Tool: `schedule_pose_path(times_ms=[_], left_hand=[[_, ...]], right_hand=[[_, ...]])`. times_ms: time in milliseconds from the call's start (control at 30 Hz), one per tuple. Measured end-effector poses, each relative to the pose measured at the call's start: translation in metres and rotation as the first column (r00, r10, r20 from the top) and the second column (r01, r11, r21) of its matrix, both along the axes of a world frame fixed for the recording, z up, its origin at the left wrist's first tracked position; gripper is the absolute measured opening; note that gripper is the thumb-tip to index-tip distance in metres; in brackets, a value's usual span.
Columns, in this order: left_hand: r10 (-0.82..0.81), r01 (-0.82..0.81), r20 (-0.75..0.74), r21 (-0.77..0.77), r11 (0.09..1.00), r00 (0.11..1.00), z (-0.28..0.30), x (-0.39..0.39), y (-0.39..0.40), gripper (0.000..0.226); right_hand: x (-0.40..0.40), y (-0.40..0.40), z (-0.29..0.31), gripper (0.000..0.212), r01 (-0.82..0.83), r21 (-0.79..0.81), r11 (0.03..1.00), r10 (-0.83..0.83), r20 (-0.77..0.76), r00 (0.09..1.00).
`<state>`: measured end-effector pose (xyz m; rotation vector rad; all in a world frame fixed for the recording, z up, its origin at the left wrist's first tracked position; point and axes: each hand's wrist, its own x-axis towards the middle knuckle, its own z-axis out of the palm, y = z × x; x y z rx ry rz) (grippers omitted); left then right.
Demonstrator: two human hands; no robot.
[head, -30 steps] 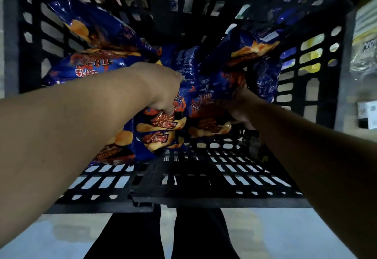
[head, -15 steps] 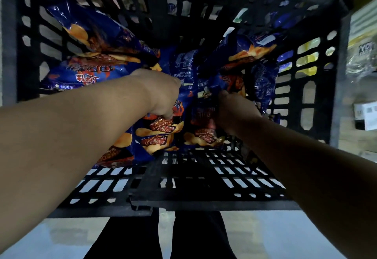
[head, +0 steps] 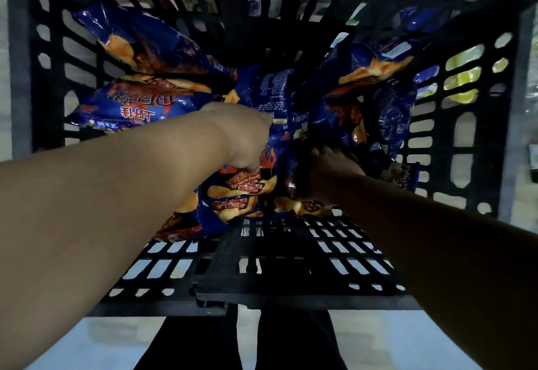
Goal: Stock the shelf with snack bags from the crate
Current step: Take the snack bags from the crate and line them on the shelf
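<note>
Head view: both hands (head: 247,136) (head: 329,171) gripping chip bags (head: 241,189) in crate (head: 285,279).

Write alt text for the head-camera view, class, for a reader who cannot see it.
Two bare arms reach down into a black slatted crate; the left hand and right hand each grip blue snack bags piled against the far wall.

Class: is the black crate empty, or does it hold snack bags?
Not empty: several blue snack bags lie inside the black crate, both hands among them.
</note>
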<state>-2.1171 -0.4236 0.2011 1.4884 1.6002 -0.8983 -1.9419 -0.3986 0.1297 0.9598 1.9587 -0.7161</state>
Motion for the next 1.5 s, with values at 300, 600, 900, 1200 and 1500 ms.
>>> schedule_pose_path(times_ms=[300, 600, 900, 1200, 1500], left_hand=[[0.067, -0.077, 0.102, 0.092, 0.993, 0.993, 0.052, 0.016, 0.020, 0.063], [0.131, -0.140, 0.050, 0.314, 0.939, 0.990, 0.163, -0.001, 0.040, 0.053], [0.238, -0.185, -0.021, 0.568, 0.802, 0.971, 0.292, -0.035, 0.029, 0.041], [0.264, -0.119, -0.061, 0.781, 0.614, 0.962, 0.394, -0.098, -0.017, 0.035], [0.236, -0.011, -0.122, 0.869, 0.494, 0.964, 0.468, -0.180, -0.100, 0.038]], right_hand=[[0.004, 0.039, 0.062, 0.054, -0.077, 0.178, 0.981, 0.082, -0.020, 0.996], [-0.002, 0.089, 0.189, 0.058, -0.024, 0.303, 0.953, 0.067, -0.134, 0.989], [-0.043, 0.109, 0.328, 0.061, 0.001, 0.501, 0.865, 0.165, -0.287, 0.944], [-0.099, 0.082, 0.442, 0.058, 0.016, 0.715, 0.699, 0.306, -0.319, 0.897], [-0.178, -0.004, 0.516, 0.050, 0.058, 0.831, 0.553, 0.392, -0.321, 0.862]])
